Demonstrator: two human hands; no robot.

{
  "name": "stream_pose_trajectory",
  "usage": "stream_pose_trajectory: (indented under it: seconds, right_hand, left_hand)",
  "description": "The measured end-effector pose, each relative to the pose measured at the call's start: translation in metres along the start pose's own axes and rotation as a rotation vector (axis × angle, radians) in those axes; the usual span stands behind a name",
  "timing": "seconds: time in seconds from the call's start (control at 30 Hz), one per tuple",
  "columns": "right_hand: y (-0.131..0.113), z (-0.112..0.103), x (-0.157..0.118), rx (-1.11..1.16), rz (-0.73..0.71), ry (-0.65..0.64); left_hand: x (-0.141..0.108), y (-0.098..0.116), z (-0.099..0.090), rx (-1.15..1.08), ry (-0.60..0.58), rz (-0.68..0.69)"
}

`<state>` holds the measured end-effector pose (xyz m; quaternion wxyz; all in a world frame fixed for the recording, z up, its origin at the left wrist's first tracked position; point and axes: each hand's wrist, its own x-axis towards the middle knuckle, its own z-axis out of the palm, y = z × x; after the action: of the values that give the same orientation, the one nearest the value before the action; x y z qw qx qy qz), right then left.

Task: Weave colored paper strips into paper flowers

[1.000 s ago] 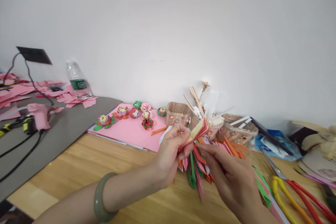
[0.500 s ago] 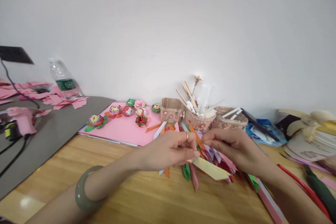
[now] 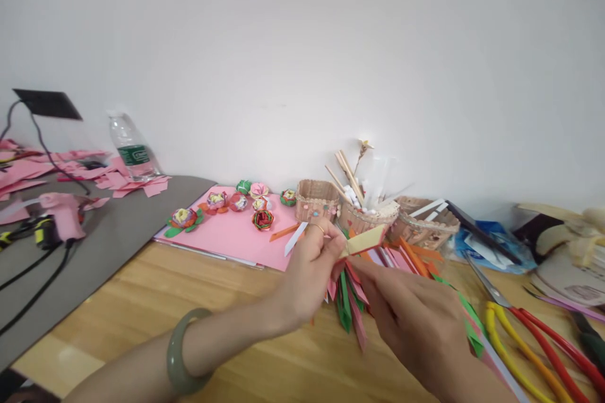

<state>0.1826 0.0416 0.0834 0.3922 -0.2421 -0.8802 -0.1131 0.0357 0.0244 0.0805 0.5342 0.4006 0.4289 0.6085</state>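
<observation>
My left hand (image 3: 314, 267), with a ring and a green bangle, pinches a folded paper strip (image 3: 366, 242), pale yellow with a red edge, that points up to the right. Close against its fingertips, my right hand (image 3: 411, 308) has its fingers pressed together just below the strip; what they grip is hidden. Under and between both hands lies a pile of folded paper strips (image 3: 347, 305) in green, pink, orange, red and white.
Several paper flowers (image 3: 263, 220) lie on a pink sheet (image 3: 222, 233). Behind the pile stand woven baskets (image 3: 317, 200) with sticks. Scissors (image 3: 501, 315) lie at right. A pink glue gun (image 3: 63, 215) and a plastic bottle (image 3: 132, 154) are at left.
The yellow strip has swung from pointing down right to pointing up right. My right hand has come down and closer to my left fingertips. The view has shifted, showing more of the scissors.
</observation>
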Motion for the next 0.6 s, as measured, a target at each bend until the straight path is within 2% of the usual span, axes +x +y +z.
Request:
stream_pose_trajectory:
  seconds: [0.1,0.17,0.23,0.3,0.47,0.53,0.6]
  right_hand:
    - [0.007,0.002,-0.001,0.022,-0.157,0.013]
    - [0.011,0.002,0.001,0.039,-0.179,0.036]
    - [0.013,0.003,0.004,0.091,-0.133,0.069]
    - [0.013,0.004,0.006,0.176,-0.025,0.063]
    - [0.011,0.004,0.007,0.349,0.235,-0.12]
    - [0.011,0.004,0.006,0.332,0.255,-0.129]
    - [0.011,0.003,0.006,0.273,0.216,-0.099]
  left_hand:
    - [-0.005,0.001,0.003,-0.044,-0.037,0.046]
    - [-0.007,0.003,0.004,-0.095,-0.07,0.043]
    - [-0.009,0.006,0.005,-0.152,-0.095,0.038]
    - [-0.009,0.008,0.006,-0.199,-0.113,0.031]
    - [-0.006,0.01,0.006,-0.215,-0.176,-0.025]
    - [-0.005,0.011,0.006,-0.221,-0.191,-0.037]
    - [-0.005,0.011,0.006,-0.223,-0.195,-0.046]
